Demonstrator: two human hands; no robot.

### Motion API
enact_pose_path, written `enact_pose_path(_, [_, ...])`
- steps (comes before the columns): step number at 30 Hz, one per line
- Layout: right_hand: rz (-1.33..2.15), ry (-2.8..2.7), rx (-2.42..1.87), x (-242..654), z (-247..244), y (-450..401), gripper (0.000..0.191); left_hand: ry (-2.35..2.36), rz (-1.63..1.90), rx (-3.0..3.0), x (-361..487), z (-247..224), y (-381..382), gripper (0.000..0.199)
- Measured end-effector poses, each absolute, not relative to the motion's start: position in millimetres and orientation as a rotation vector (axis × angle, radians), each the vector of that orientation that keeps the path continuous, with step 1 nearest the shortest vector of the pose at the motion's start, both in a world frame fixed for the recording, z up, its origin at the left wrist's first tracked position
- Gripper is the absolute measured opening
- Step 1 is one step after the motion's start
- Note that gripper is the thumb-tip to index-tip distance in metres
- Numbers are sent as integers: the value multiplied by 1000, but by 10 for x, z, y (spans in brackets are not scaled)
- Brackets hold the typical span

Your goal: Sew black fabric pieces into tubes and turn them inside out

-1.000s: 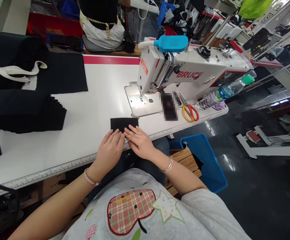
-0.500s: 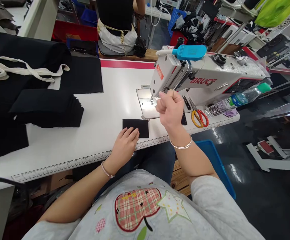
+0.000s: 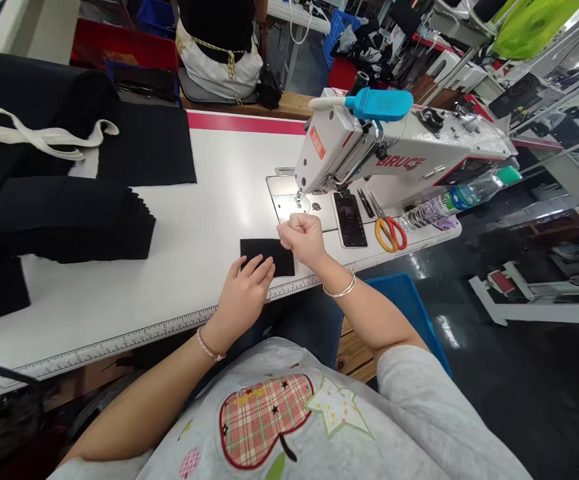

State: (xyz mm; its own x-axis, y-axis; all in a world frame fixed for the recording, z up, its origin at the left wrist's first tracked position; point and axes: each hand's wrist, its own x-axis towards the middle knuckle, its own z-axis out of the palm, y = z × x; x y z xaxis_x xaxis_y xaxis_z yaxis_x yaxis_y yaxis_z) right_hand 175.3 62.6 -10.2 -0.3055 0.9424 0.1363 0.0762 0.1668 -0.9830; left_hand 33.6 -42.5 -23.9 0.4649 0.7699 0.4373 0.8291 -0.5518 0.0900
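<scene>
Your hands stand apart: your open left hand [image 3: 242, 300] lies across the near edge of a small rectangular patch of matte black fabric [image 3: 259, 250], which sits flat on the white laminate desk [image 3: 209, 187]. Your right hand [image 3: 303, 240] curls into a loose fist just above the patch's far corner, near the steel needle plate [image 3: 289, 207] of a white BRUCE industrial sewing machine [image 3: 399, 143]. Whether that fist pinches anything, you cannot tell from here. No stitching shows on the patch, and a squared stack of similar soft black fabric pieces [image 3: 69, 220] lies to your left.
</scene>
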Motion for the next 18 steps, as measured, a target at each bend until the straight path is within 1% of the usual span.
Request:
enact_pose_path(5, [1189, -1657, -1033, 1767, -156, 434, 39, -1394, -697, -2569, 309, -286, -420, 34])
enact_pose_path(14, [1183, -1743, -1071, 1792, -129, 254, 36, -1365, -760, -2541, 328, -315, -408, 21])
enact_pose_path(18, [1181, -1756, -1052, 1790, -124, 168, 38, -1370, -765, -2538, 338, -329, -418, 20])
